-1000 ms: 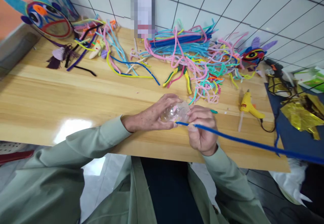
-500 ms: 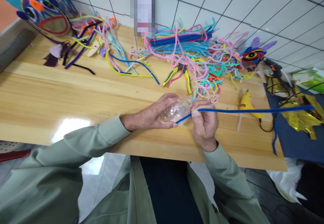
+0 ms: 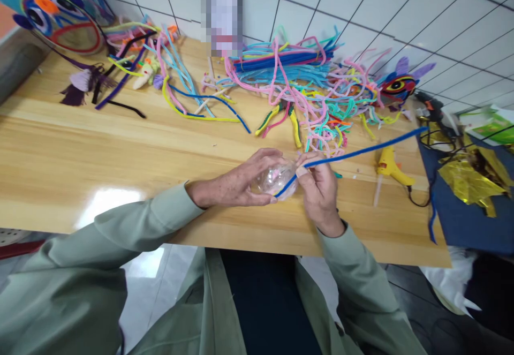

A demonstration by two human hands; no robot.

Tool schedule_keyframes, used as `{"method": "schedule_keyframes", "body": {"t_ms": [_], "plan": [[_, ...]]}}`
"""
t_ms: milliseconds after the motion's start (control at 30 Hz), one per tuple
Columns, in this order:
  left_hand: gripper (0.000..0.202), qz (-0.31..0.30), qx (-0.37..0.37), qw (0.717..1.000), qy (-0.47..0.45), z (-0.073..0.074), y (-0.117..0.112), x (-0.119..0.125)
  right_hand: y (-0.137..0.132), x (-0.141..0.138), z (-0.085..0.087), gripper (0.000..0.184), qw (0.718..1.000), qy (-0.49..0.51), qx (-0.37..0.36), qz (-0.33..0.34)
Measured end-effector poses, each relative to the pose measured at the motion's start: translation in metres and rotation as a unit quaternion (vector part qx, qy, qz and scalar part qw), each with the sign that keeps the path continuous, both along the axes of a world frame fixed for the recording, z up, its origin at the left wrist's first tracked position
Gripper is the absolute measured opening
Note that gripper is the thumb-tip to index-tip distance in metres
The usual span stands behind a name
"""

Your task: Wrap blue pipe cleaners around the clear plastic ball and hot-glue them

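A clear, shiny plastic piece with a rounded shape is in my left hand, whose fingers wrap over its top and whose thumb lies along the near side. My right hand pinches a long blue pipe cleaner between thumb and fingers at the right edge of the plastic. One end of the pipe cleaner runs across the plastic to my left thumb; the long free end slants up to the right, above the yellow glue gun. Part of the plastic is hidden by my left fingers.
Tangled pipe cleaners and blue bundles lie along the tiled wall. Yellow-green handled pliers lie beyond my hands. A large decorated mask-like face stands far left, a smaller one at the back right. Gold foil lies at the right.
My right hand has shifted slightly left along with the pipe cleaner. Its free end, level before, now slopes upward and reaches less far right. My left hand keeps its hold on the plastic.
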State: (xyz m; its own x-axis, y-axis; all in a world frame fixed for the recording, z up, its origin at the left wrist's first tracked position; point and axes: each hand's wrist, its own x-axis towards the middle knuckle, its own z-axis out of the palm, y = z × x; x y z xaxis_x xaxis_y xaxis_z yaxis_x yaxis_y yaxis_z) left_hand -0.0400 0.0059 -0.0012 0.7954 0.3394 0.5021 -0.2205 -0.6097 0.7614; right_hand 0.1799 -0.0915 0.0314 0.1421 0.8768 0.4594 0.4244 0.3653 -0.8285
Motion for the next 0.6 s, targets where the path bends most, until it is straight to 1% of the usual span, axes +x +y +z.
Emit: {"method": "schedule_keyframes", "body": {"t_ms": [167,433,600], "plan": [[0.09,-0.008,0.01,1.0,-0.007,-0.0004,-0.0005,-0.0001,0.001,0.0,-0.0007,0.005,0.999,0.016,-0.031,0.009],[0.085,-0.013,0.001,1.0,0.002,0.0045,-0.0014,-0.0012,0.0017,-0.0012,0.0013,0.002,0.996,0.048,-0.069,0.02],[0.089,-0.017,-0.011,1.0,0.001,0.0022,-0.0017,-0.0014,0.006,-0.0003,-0.0006,0.003,0.991,0.099,-0.091,0.021]]}}
